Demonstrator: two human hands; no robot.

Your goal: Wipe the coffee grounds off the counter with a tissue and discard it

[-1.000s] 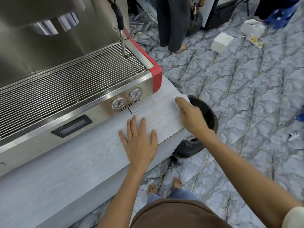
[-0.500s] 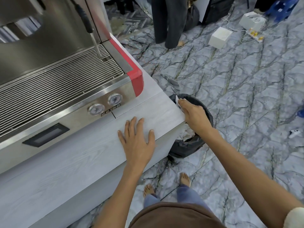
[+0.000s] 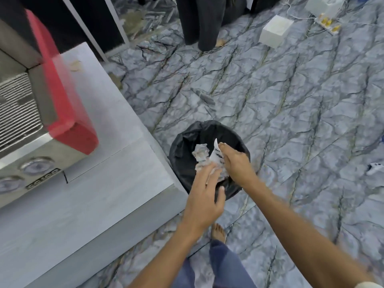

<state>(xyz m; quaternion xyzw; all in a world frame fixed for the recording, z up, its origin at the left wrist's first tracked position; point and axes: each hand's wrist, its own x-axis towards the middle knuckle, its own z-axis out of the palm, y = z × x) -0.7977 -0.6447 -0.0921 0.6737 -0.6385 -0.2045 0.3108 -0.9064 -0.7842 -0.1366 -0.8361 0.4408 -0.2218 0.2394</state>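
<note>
Over the round black-lined bin (image 3: 188, 142), your right hand (image 3: 236, 163) pinches the crumpled white tissue (image 3: 216, 156); your left hand (image 3: 204, 196), fingers straight, brushes it. Discard step: let go, drop it in.

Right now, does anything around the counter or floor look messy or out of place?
Yes. A brownish smear lies on the counter behind the machine's red corner. On the floor, a white box and a power strip with trailing cords lie loose. Both hands hold the tissue over the bin.
</note>
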